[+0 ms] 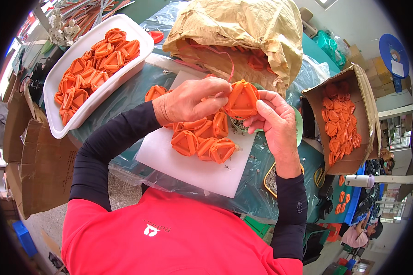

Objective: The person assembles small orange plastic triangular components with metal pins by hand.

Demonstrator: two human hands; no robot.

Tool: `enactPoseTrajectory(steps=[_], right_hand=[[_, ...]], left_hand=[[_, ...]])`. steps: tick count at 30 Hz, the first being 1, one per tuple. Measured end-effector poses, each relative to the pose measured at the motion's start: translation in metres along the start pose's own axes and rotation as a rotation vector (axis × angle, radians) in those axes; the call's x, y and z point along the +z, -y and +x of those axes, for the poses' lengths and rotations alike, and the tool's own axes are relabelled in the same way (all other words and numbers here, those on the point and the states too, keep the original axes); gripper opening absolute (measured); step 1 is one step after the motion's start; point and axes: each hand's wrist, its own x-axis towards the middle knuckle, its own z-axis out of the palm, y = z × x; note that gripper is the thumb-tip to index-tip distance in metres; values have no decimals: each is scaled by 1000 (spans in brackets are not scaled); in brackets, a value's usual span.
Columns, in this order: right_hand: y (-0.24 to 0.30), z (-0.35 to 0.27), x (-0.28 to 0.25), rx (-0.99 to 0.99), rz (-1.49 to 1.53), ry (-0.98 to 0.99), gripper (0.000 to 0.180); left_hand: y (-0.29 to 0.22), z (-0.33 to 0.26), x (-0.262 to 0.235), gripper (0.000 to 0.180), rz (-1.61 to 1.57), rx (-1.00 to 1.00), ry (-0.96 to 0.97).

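Between my hands an orange round plastic part (242, 99) with a raised triangular frame is held up over the table. My right hand (274, 117) grips its right edge between thumb and fingers. At its left side, my left hand (195, 98) is closed with fingertips pinched together; whatever sits in that pinch is too small to make out. Below them, several like orange parts (185, 143) lie in a loose pile on a white board (192, 172). Behind my right hand a pale green bowl (299, 126) with small metal bits is partly hidden.
A white tub (119, 75) full of orange parts stands at the left. A brown paper sack (243, 23) with red-orange pieces gapes at the back. To the right, a cardboard box (369, 107) holds more parts. A yellow-rimmed tray (270, 181) lies near my right forearm. A person (355, 236) sits far right.
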Motion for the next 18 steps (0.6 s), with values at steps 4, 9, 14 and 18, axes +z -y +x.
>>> enactPoseTrajectory(steps=[4, 9, 14, 18], right_hand=[[-3, 4, -6, 29, -3, 13, 22], [-4, 4, -18, 43, -35, -56, 23], [3, -11, -121, 164, -191, -317, 27], [4, -29, -260, 115, -88, -648, 19]], left_hand=[[6, 2, 1, 19, 38, 54, 5], [21, 10, 14, 21, 186, 149, -38], [86, 16, 29, 23, 485, -98, 76], [167, -2, 52, 23, 686, -258, 305]])
